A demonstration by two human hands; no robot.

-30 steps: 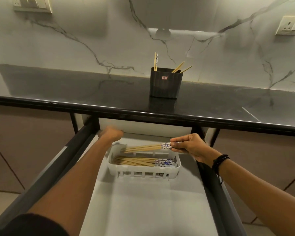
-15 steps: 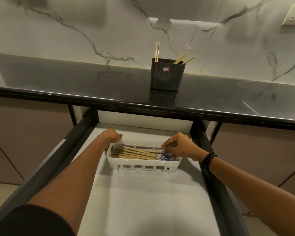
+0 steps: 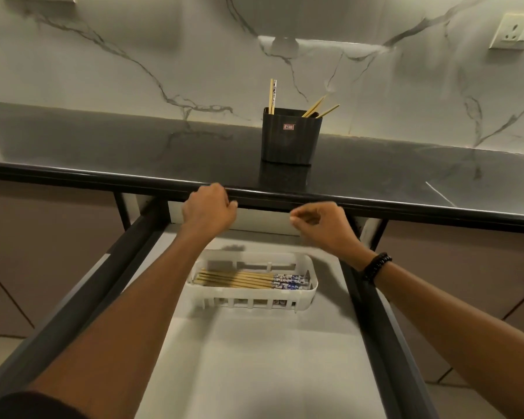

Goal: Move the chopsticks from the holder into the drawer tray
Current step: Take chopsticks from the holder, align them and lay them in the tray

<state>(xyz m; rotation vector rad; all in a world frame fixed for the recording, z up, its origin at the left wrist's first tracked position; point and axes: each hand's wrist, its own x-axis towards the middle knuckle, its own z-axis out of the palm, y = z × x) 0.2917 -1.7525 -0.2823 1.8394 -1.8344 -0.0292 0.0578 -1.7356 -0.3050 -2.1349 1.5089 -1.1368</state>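
Observation:
A black holder [image 3: 290, 137] stands on the dark counter near the wall, with a few chopsticks [image 3: 315, 107] sticking out of it. Below, the white tray [image 3: 313, 287] sits in the open drawer and holds several wooden chopsticks [image 3: 239, 280] with blue-patterned ends, lying flat. My left hand [image 3: 208, 209] hovers at the counter's front edge, fingers curled, holding nothing. My right hand [image 3: 322, 225] hovers beside it to the right, fingers loosely curled and empty. Both hands are above and behind the tray, apart from it.
The open drawer [image 3: 254, 358] has a pale liner and dark side rails [image 3: 82, 300]. The black counter edge [image 3: 406, 207] runs across just above the hands. A wall socket [image 3: 513, 31] sits at the upper right on the marble wall.
My right hand laid its chopsticks in the tray and let go. Both hands have since risen from the tray to the counter's edge, empty.

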